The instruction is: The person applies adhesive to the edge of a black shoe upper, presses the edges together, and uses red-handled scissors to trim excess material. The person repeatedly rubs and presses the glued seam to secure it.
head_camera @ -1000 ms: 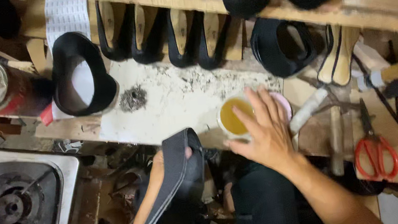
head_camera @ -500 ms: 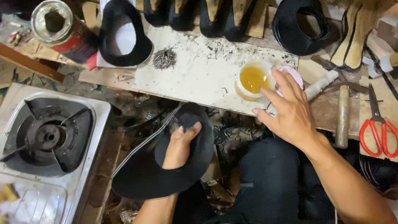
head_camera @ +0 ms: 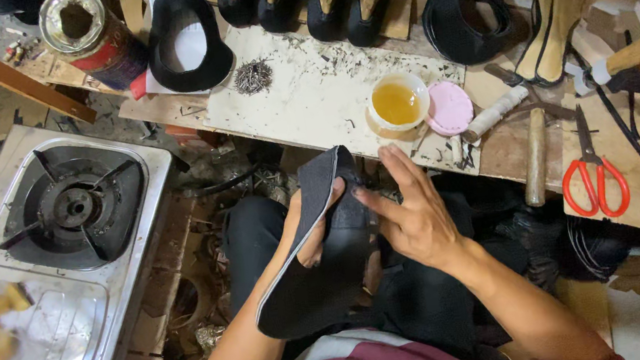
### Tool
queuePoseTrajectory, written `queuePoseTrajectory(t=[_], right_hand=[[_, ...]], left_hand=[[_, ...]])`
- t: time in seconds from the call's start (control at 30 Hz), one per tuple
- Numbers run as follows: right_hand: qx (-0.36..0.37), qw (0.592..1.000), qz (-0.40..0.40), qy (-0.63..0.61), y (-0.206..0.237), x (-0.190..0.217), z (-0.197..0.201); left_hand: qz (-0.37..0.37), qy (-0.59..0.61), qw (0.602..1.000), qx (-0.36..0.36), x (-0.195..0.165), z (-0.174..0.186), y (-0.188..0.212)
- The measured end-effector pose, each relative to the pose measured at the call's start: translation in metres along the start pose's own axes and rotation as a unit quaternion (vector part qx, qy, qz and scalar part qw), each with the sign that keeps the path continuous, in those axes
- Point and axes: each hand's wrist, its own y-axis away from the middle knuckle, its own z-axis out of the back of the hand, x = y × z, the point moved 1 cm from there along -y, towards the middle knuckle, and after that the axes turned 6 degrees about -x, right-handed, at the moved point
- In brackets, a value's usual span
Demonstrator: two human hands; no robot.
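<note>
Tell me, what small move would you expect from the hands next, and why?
Probably the right hand will rub its fingertips along the black shoe upper that the left hand holds up from inside. The fingers already touch its edge, and the cup of yellow liquid, perhaps glue, stands just above on the bench.

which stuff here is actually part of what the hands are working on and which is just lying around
In use:
- black shoe upper, held by the left hand
- right hand, fingers on the upper
- cup of yellow glue, nearest on the bench

Lying about:
- red-handled scissors
- hammer
- gas stove
- pile of tacks
- pink lid
</note>
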Motion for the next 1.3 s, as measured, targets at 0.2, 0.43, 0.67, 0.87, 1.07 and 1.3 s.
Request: queuePoseTrajectory(t=[0.2,0.43,0.67,0.87,1.07,1.3], right_hand=[[0.009,0.999,-0.047,-0.019,0.008,0.000,-0.002],[0.047,0.968,-0.091,-0.230,0.026,-0.003,0.001],[0.031,0.990,-0.036,-0.129,0.024,-0.005,0.006],[0.021,0.904,-0.261,-0.337,0.013,0.011,0.000],[0.018,0.977,-0.211,-0.038,-0.022,-0.037,0.011],[0.020,0.980,-0.125,0.151,-0.043,-0.090,0.018]], left_hand=[[0.032,-0.053,0.997,-0.048,0.002,-0.001,0.016],[-0.058,0.034,0.997,0.033,0.052,0.040,-0.029],[-0.051,0.042,0.997,-0.029,0.050,0.050,-0.037],[-0.157,0.023,0.986,-0.043,0.021,0.030,-0.021],[-0.024,0.068,0.996,-0.060,0.022,0.039,-0.033],[-0.027,0.046,0.996,-0.078,0.034,0.056,-0.040]])
